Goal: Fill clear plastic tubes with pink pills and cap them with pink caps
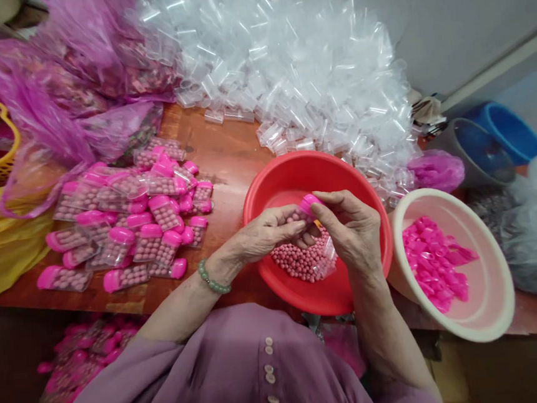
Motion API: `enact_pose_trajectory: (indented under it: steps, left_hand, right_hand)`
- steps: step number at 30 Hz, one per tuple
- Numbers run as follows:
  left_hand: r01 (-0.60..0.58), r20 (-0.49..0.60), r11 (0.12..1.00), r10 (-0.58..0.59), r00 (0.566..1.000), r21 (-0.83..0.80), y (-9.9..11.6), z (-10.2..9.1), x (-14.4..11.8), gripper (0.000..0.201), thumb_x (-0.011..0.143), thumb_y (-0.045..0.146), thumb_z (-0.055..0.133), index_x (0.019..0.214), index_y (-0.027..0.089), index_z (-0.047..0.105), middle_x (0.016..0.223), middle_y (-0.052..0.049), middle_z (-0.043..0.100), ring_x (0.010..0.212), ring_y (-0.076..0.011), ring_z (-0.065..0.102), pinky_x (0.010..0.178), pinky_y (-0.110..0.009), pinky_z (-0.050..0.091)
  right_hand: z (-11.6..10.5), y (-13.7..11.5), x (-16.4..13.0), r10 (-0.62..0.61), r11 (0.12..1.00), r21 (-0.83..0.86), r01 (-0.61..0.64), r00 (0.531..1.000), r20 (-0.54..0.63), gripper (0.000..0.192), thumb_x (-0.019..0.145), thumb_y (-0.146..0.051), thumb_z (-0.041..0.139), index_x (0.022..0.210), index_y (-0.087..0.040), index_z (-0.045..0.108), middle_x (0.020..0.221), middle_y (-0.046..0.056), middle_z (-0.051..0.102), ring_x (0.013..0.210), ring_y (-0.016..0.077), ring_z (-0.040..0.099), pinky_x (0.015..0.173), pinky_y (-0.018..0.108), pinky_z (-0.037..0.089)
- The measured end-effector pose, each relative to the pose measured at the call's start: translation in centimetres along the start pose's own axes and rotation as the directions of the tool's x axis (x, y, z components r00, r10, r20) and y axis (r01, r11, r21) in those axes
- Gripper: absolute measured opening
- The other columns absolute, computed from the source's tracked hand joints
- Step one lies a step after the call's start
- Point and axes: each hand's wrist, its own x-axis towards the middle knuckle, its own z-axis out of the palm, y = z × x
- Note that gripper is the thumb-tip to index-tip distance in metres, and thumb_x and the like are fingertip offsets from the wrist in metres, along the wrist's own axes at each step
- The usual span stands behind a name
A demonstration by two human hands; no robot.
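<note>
Holding a little box over my red bowl so beads stay in | left hand grips it | right hand pinches its pink cap

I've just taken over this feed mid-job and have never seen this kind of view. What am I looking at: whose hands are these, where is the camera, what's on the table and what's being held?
There is no machine here. The single picture comes from a camera worn on a person's head, looking down at their own two bare hands.

The left hand and right hand meet over a round red plastic basin that holds small pink beads. Together the fingers pinch one small clear container with a bright pink cap.

On the brown wooden table, to the left lies a pile of filled, pink-capped containers. Behind is a heap of empty clear containers. To the right, a cream plastic bowl holds loose pink caps.

Both hands are closed on the container.
</note>
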Motion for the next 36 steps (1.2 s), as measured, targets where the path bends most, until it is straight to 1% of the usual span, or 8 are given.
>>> enact_pose_trajectory:
  steps: [8,12,18,20,24,30,33,36]
  left_hand:
    - [-0.012,-0.003,0.997,0.012,1.0,0.075,0.3,0.3,0.1,0.032,0.086,0.042,0.069,0.097,0.012,0.064,0.084,-0.005,0.064,0.079,-0.012,0.062,0.078,-0.025,0.049]
    - [-0.011,-0.011,0.997,0.012,1.0,0.082,0.5,0.4,0.3,0.034,0.085,0.043,0.07,0.096,0.012,0.063,0.081,-0.004,0.063,0.076,-0.0116,0.061,0.076,-0.026,0.048]
    - [-0.027,0.003,0.998,0.027,1.0,0.049,0.7,0.5,0.3,0.038,0.084,0.046,0.071,0.1,0.013,0.064,0.08,-0.002,0.061,0.075,-0.0103,0.06,0.075,-0.024,0.047]
    - [-0.032,0.004,0.998,0.032,0.999,0.049,0.7,0.5,0.2,0.038,0.083,0.047,0.071,0.1,0.013,0.064,0.082,-0.002,0.061,0.076,-0.0099,0.059,0.076,-0.024,0.047]
    - [-0.021,0.008,0.996,0.021,1.0,0.082,0.5,0.2,0.2,0.041,0.083,0.05,0.07,0.1,0.013,0.063,0.084,-0.002,0.06,0.075,-0.0102,0.058,0.076,-0.025,0.047]
    - [-0.026,0.035,0.985,0.02,0.999,0.173,0.3,0.0,0.4,0.043,0.084,0.054,0.066,0.096,0.013,0.06,0.084,-0.002,0.058,0.075,-0.0114,0.056,0.076,-0.027,0.045]
    - [-0.046,0.026,0.983,0.042,0.999,0.18,0.4,0.0,0.4,0.042,0.084,0.053,0.066,0.095,0.013,0.059,0.084,-0.002,0.056,0.076,-0.0116,0.053,0.076,-0.028,0.044]
    - [-0.03,-0.023,0.981,0.035,0.999,0.19,0.5,0.0,0.4,0.04,0.083,0.052,0.067,0.088,0.014,0.058,0.078,0.0,0.053,0.071,-0.0101,0.048,0.069,-0.026,0.041]
  right_hand:
    - [0.0,1.2,-0.3,-0.015,0.999,-0.04,0.014,0.999,-0.038,0.017,0.085,-0.031,0.071,0.099,-0.023,0.072,0.088,0.001,0.072,0.081,0.0145,0.068,0.077,0.032,0.057]
    - [0.3,1.1,-0.6,0.01,1.0,-0.011,-0.011,0.994,-0.105,0.016,0.085,-0.031,0.07,0.099,-0.023,0.072,0.087,0.001,0.071,0.081,0.0145,0.068,0.077,0.032,0.057]
    - [0.8,1.0,-0.6,0.002,1.0,-0.029,-0.004,0.997,-0.082,0.015,0.085,-0.03,0.07,0.098,-0.023,0.071,0.082,0.0,0.071,0.072,0.0127,0.066,0.067,0.028,0.055]
    - [0.6,1.1,-0.5,-0.031,0.997,-0.069,0.026,0.997,-0.072,0.014,0.086,-0.03,0.069,0.098,-0.023,0.071,0.083,0.0,0.071,0.074,0.0133,0.067,0.069,0.029,0.056]
    - [-0.2,1.1,-0.4,-0.127,0.978,-0.165,0.124,0.992,-0.008,0.014,0.087,-0.025,0.068,0.101,-0.024,0.071,0.087,0.001,0.072,0.08,0.014,0.068,0.074,0.03,0.056]
    - [-1.3,1.0,0.2,-0.178,0.958,-0.198,0.208,0.971,0.158,0.011,0.09,-0.021,0.065,0.099,-0.023,0.069,0.089,0.001,0.072,0.082,0.0142,0.067,0.076,0.031,0.055]
    - [-1.5,0.8,0.6,-0.246,0.917,-0.252,0.308,0.937,0.249,0.014,0.09,-0.02,0.064,0.103,-0.023,0.067,0.09,0.002,0.071,0.082,0.0148,0.067,0.077,0.031,0.055]
    - [-1.3,0.7,0.5,-0.334,0.825,-0.344,0.449,0.877,0.345,0.032,0.083,-0.029,0.072,0.112,-0.02,0.061,0.104,0.009,0.07,0.095,0.0216,0.067,0.084,0.038,0.055]
